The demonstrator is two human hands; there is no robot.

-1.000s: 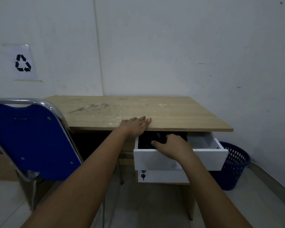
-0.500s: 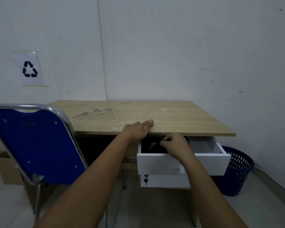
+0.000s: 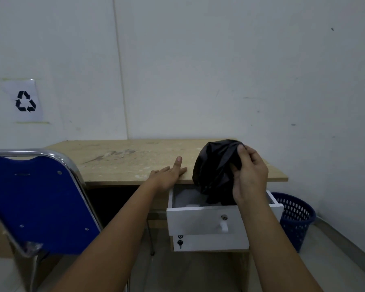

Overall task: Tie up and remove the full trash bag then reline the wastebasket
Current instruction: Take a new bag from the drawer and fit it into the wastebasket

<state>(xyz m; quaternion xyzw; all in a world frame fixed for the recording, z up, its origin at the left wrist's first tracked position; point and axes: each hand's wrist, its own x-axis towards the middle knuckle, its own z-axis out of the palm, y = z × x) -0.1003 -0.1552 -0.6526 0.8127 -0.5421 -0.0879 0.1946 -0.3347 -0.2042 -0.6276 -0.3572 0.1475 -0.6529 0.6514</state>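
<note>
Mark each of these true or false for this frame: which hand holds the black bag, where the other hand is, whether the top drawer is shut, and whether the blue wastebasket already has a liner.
1. The right hand holds the bunched black bag above the drawer. True.
2. The left hand grips the drawer front. False: it lies flat on the desk edge.
3. The top drawer is shut. False: it is pulled open.
4. The blue wastebasket shows no liner over its rim. True.
</note>
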